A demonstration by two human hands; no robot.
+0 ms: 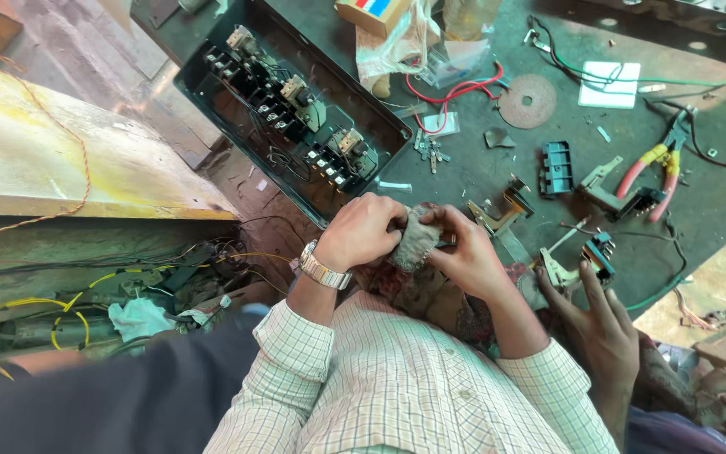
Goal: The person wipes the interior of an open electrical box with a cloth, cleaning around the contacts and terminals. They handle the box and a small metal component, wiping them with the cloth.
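Two hands clench rag (416, 240) at table (481, 168) edge: left hand (363, 231), right hand (464, 252). Part inside hidden. Risk: loose grip, part drops off edge beside rag; neighbour's hand (602, 324) right of rag may bump.

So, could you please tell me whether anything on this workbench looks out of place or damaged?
Yes: the open black panel box lies askew, overhanging the dark bench edge. Dismantled contactor parts, screws and red wires lie scattered. The left hand and right hand grip a grimy rag.
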